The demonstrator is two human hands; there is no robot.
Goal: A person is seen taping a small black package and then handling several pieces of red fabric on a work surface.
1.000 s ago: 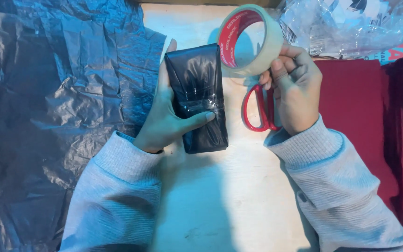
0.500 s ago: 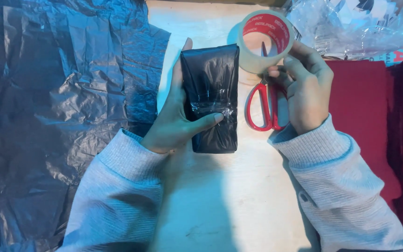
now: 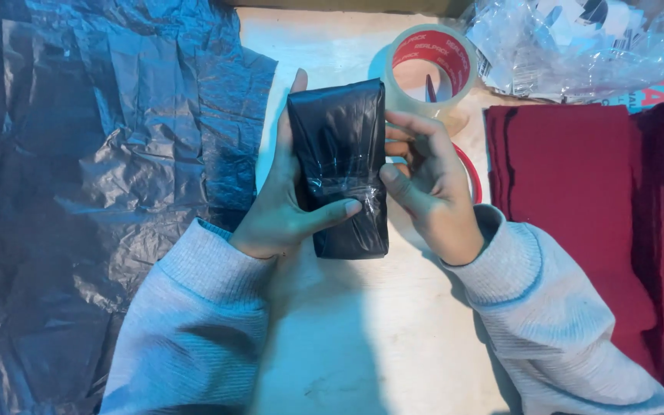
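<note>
Here, both hands, left hand and right hand, clamped on taped black package.

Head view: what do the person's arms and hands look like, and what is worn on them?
Both arms wear light grey knit sleeves with ribbed cuffs at the wrists. The left hand and right hand are bare: no gloves or rings visible. A dark band may show at the left cuff; unclear.

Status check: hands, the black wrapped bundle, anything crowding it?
Left hand grips black bundle. Right hand touches its right edge. Tape roll lies on table; red scissors under right hand.
</note>
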